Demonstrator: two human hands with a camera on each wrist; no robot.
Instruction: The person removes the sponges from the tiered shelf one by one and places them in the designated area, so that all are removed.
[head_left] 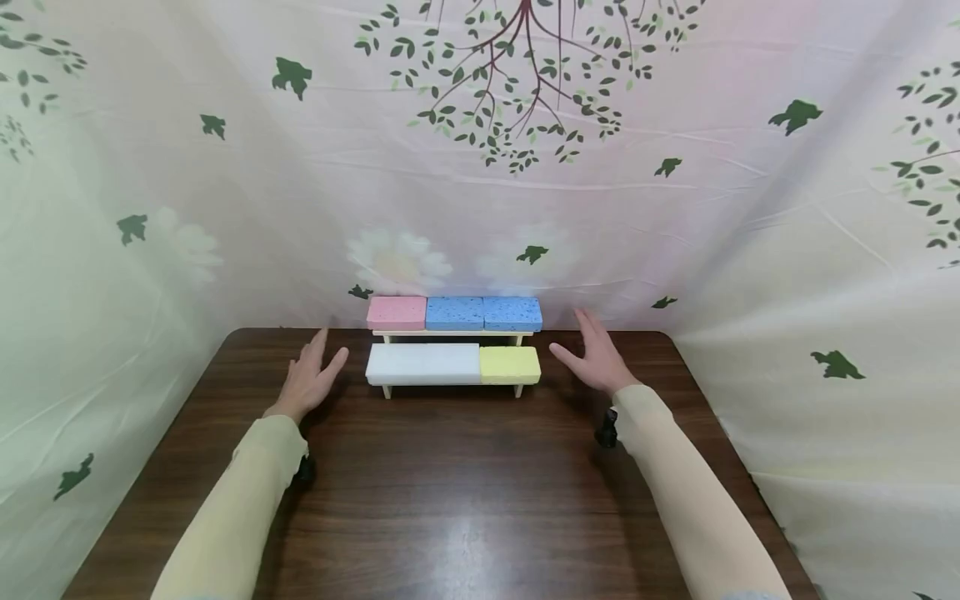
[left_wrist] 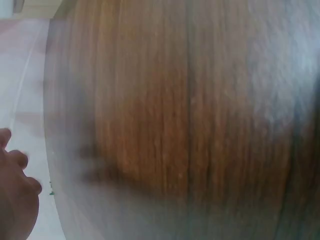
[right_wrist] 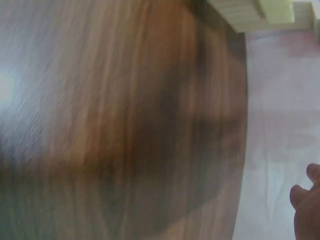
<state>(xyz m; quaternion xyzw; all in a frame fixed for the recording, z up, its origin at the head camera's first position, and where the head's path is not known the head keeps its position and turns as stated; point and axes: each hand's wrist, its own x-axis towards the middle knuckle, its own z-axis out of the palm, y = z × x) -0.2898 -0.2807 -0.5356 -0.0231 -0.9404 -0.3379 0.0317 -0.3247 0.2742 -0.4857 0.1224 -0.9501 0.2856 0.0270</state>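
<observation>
In the head view my left hand (head_left: pixel 306 383) hovers left of two small wooden racks, fingers spread and holding nothing. My right hand (head_left: pixel 597 358) is likewise spread and empty on their right side. The back rack bears a pink block (head_left: pixel 397 313) and two blue blocks, one in the middle (head_left: pixel 454 313) and one at the right (head_left: pixel 513 314). On the front rack lie white blocks (head_left: pixel 423 364) and a yellow block (head_left: pixel 510 365). Each wrist view shows only part of a hand, the left (left_wrist: pixel 17 195) and the right (right_wrist: pixel 307 205), touching no block.
The dark wooden table (head_left: pixel 457 483) ends at a patterned cloth (head_left: pixel 465 200) behind the racks, and more cloth hangs at both sides. In the right wrist view a corner of a wooden rack (right_wrist: pixel 240 17) shows at the top.
</observation>
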